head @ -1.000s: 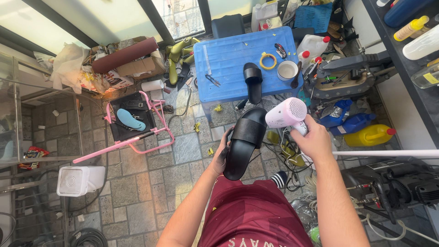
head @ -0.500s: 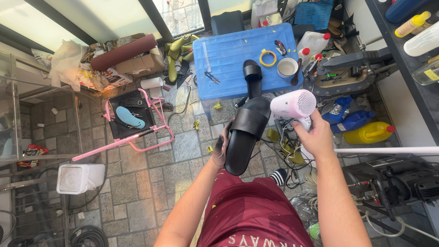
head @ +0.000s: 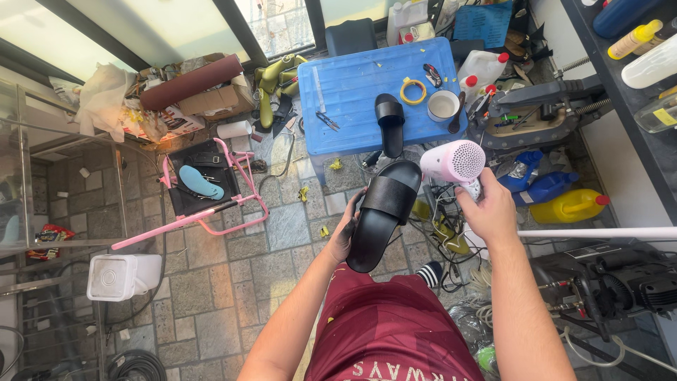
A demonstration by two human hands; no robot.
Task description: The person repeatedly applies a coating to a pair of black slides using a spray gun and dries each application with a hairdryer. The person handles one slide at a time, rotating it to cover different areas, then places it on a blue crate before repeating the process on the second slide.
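Compared with a second ago, you have brought the black slide sandal (head: 381,215) and the pink hair dryer (head: 451,164) closer together: the dryer's round grille end has swung to sit just beside the sandal's upper end, where before it hung off to the right and a little apart. The sandal itself has tipped only slightly; it has stayed in front of your chest, above the stone-tiled floor (head: 211,282).

Your left hand (head: 345,233) is closed around the left edge of the sandal at about mid-length, fingers wrapped behind it, so most of the hand is hidden by the sole. Your right hand (head: 488,212) is clenched on the dryer's handle, with the barrel rising out of the fist and leaning left toward the sandal.

The sandal's long axis runs on a diagonal, from the lower left near your lap up to the right, toward the blue tabletop (head: 352,92). Its wide strap sits across the upper half and its strap side faces you; the rounded lower end hangs over your dark red shirt (head: 388,331).

A second black sandal (head: 390,121) lies on the blue tabletop, well apart from the one you hold, with its long axis nearly straight toward and away from you. Near it on the tabletop are a yellow tape roll (head: 413,90) and a white cup (head: 443,104). A pink metal stand (head: 204,190) stands on the floor to your left.
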